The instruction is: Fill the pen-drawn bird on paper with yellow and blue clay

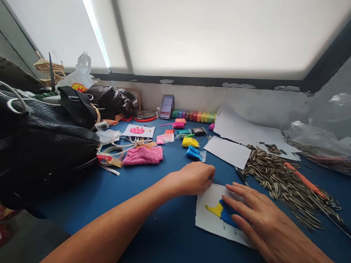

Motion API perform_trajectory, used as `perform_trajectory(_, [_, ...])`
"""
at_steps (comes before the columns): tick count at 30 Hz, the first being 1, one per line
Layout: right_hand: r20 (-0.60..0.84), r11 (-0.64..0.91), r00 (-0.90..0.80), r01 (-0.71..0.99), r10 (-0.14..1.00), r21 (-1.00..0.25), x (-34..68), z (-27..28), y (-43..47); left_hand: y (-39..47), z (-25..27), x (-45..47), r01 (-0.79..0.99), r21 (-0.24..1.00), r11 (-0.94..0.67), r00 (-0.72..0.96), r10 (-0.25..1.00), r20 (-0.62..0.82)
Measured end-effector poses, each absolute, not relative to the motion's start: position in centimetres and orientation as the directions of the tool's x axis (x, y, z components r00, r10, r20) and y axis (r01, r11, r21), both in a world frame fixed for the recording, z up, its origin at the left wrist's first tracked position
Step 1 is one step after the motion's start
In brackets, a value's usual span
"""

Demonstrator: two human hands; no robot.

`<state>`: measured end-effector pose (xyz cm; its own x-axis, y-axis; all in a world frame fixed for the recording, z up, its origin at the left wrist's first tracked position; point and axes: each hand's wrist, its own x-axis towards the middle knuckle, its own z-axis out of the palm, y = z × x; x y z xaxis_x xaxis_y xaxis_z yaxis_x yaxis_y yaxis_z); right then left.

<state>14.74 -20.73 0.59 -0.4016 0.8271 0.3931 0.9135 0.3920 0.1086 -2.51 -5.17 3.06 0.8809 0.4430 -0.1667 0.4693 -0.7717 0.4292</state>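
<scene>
A white sheet of paper (204, 219) lies at the front of the blue table, bearing a flat yellow and blue clay shape (227, 213) with short pencil lines below it. Over the paper's right part, my right hand (257, 215) rests with fingers spread, covering some of the blue. My left hand (196, 178) is closed at the paper's upper left edge, and whatever its fingers hold is hidden. Just beyond it sit a bag of blue clay (194, 153) and a yellow clay packet (190, 142).
Striped sunflower seeds (271, 171) are heaped at the right with an orange-handled tool (304, 179). White sheets (229, 150) lie behind. A pink cloth (143, 155) and a black bag (49, 157) are at the left. A row of coloured clay (194, 116) lines the wall.
</scene>
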Motion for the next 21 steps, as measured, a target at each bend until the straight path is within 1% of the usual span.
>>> perform_trajectory(3, [0.399,0.382,-0.376,0.922,0.836,0.068,14.9,0.4,-20.7,-4.9,3.1,-2.6,0.445,0.458,-0.77,0.891,0.429,-0.146])
perform_trajectory(4, [0.404,0.381,-0.367,0.923,0.838,0.05,15.0,0.4,-20.7,-4.8,3.2,-2.7,0.431,0.485,-0.761,0.895,0.427,-0.126])
perform_trajectory(6, [0.422,0.376,-0.349,0.927,0.837,0.022,15.1,0.4,-20.7,-4.6,3.5,-2.8,0.395,0.584,-0.71,0.897,0.436,-0.077])
perform_trajectory(8, [0.449,0.37,-0.333,0.929,0.829,0.007,15.2,0.4,-20.5,-4.4,3.9,-2.8,0.339,0.721,-0.604,0.897,0.44,-0.054])
perform_trajectory(10, [0.479,0.36,-0.311,0.933,0.821,-0.011,15.2,0.6,-20.4,-4.5,4.2,-2.8,0.273,0.849,-0.452,0.906,0.418,-0.069])
perform_trajectory(13, [0.539,0.344,-0.258,0.937,0.802,-0.064,15.2,1.2,-20.3,-5.1,4.4,-2.7,0.151,0.968,-0.202,0.938,0.338,-0.075])
perform_trajectory(15, [0.581,0.34,-0.214,0.933,0.786,-0.116,15.0,1.8,-20.3,-5.6,4.3,-2.6,0.086,0.994,-0.072,0.959,0.277,-0.063])
perform_trajectory(17, [0.59,0.342,-0.175,0.921,0.788,-0.184,14.7,2.4,-20.3,-6.2,4.2,-2.4,0.081,0.997,-0.004,0.97,0.231,-0.078])
perform_trajectory(19, [0.546,0.35,-0.149,0.893,0.824,-0.284,14.5,2.8,-20.4,-6.6,4.1,-2.2,0.076,0.997,0.025,0.978,0.192,-0.079])
perform_trajectory(21, [0.481,0.357,-0.139,0.846,0.866,-0.397,14.3,3.1,-20.4,-6.9,4.1,-2.1,0.04,0.998,0.045,0.985,0.166,-0.046])
